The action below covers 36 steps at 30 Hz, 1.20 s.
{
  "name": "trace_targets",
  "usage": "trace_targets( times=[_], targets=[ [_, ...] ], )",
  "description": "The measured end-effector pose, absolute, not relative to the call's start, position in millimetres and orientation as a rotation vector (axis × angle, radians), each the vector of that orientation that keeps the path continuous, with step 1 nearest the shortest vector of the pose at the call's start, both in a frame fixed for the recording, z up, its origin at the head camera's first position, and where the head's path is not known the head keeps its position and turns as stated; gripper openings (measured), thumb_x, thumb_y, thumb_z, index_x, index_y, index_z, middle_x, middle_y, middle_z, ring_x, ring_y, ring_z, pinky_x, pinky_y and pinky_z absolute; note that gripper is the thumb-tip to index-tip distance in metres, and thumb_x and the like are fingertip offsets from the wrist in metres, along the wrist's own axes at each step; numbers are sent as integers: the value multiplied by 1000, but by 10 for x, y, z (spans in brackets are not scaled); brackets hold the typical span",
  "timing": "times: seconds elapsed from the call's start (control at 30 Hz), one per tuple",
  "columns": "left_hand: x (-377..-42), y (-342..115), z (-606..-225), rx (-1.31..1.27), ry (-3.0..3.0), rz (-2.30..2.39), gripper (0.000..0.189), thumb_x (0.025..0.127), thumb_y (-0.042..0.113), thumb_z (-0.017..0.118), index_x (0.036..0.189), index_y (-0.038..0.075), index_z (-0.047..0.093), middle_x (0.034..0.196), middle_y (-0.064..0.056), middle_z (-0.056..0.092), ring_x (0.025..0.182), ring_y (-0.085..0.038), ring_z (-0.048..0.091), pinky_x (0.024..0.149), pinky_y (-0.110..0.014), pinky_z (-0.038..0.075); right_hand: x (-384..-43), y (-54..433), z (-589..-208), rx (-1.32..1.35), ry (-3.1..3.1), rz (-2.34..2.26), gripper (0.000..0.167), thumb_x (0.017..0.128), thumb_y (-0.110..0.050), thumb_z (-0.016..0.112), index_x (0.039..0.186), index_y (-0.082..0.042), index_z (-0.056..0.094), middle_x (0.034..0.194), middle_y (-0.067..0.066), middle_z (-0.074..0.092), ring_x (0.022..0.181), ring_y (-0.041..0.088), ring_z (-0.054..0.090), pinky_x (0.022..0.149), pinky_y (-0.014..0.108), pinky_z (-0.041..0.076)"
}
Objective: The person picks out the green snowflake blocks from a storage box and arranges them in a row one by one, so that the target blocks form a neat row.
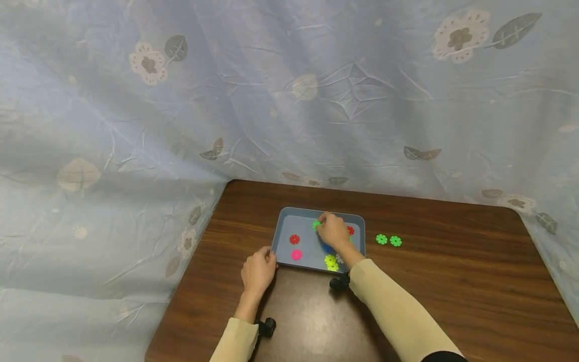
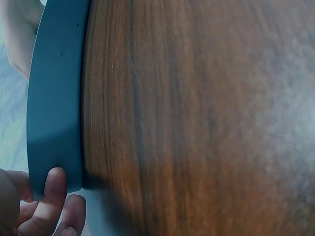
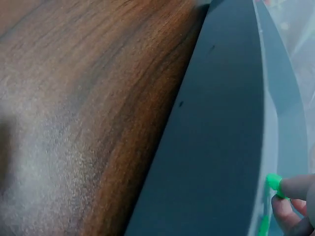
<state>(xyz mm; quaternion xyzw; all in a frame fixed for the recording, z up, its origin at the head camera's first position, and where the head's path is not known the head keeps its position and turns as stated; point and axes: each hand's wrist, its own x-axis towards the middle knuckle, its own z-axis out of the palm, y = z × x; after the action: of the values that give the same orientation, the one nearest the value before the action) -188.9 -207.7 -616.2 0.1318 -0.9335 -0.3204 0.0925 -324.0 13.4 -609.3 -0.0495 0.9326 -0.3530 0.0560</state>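
In the head view, we saw a smooth, round-cornered grey tray [image 1: 312, 246] on a dark, wood-grained tabletop [image 1: 452, 261], with creased floral cloth [image 1: 353, 108] behind. The hands were apart: the left hand [image 1: 259, 269] gripped the tray's near left corner; the right hand [image 1: 333, 231] reached within its rim, among flat, notched red [image 1: 294, 239], pink [image 1: 296, 255] and yellow discs [image 1: 331, 260]. Two green discs [image 1: 382, 239] lay outside, with broad wood rightward.

In the left wrist view, we saw fingers [image 2: 55, 184] curled against the matte outer wall, streaked grain running alongside.

In the right wrist view, we saw fingertips [image 3: 297, 187] pinching a pinched-thin green piece [image 3: 273, 182] just past the pale rim; whether it touched the tray floor, we could not tell.
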Motion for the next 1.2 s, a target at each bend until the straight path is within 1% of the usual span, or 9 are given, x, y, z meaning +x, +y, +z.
trace_targets(
  times=[0.17,0.3,0.43,0.6,0.7,0.87,1.03,1.07,1.2],
  targets=[
    [-1891,-2068,-6152,402,-2771,-957,28,100,25,61,118,11,78,62,19,64,61,-20,67,50,-40,48,-3206,190,-6038,-152,2852,-1115,17,93,-18,71,108,-9,72,81,0,68,62,17,58,52,33,44],
    [-1896,-2066,-6150,386,-2761,-954,29,100,25,60,117,11,78,62,19,65,61,-20,66,49,-40,47,-3169,286,-5922,-162,2848,-1176,19,94,-20,72,109,-10,73,88,2,71,70,18,63,62,37,50],
    [-1894,-2065,-6145,380,-2767,-960,29,100,26,59,118,10,78,63,18,66,60,-20,66,47,-38,47,-3132,414,-5776,-188,2806,-1277,22,97,-21,72,114,-8,72,97,8,74,76,21,68,70,42,55],
    [-1882,-2064,-6147,370,-2771,-984,30,101,25,59,119,9,77,64,16,67,54,-16,62,44,-34,43,-3065,611,-5605,-191,2810,-1334,25,98,-23,71,117,-7,71,103,11,74,85,26,70,77,47,54],
    [-1875,-2064,-6150,370,-2769,-982,31,100,25,59,119,9,77,64,16,67,55,-17,62,44,-35,43,-3038,748,-5547,-170,2833,-1346,25,98,-25,70,116,-8,71,103,10,74,86,26,70,77,47,54],
    [-1894,-2095,-6151,385,-2777,-968,31,100,26,59,119,10,77,64,16,67,58,-19,64,46,-37,44,-3039,961,-5494,-112,2857,-1379,25,98,-27,69,115,-9,71,99,8,73,84,26,68,71,43,51],
    [-1907,-2123,-6145,381,-2780,-982,31,100,26,58,120,10,77,65,15,67,56,-17,61,46,-36,43,-3049,1199,-5462,-35,2894,-1382,26,98,-28,69,114,-7,71,97,9,74,83,26,68,69,41,49],
    [-1909,-2129,-6146,376,-2780,-985,32,101,26,58,121,9,76,65,15,68,55,-16,60,45,-36,42,-3051,1251,-5460,-18,2895,-1385,27,98,-28,69,114,-7,71,98,9,74,81,28,68,68,41,50],
    [-1907,-2154,-6141,376,-2781,-988,31,101,25,58,121,10,76,67,14,69,52,-15,58,44,-35,41,-3043,1460,-5474,44,2899,-1370,29,98,-29,68,116,-6,71,101,11,75,86,29,69,73,43,50]
  ],
)
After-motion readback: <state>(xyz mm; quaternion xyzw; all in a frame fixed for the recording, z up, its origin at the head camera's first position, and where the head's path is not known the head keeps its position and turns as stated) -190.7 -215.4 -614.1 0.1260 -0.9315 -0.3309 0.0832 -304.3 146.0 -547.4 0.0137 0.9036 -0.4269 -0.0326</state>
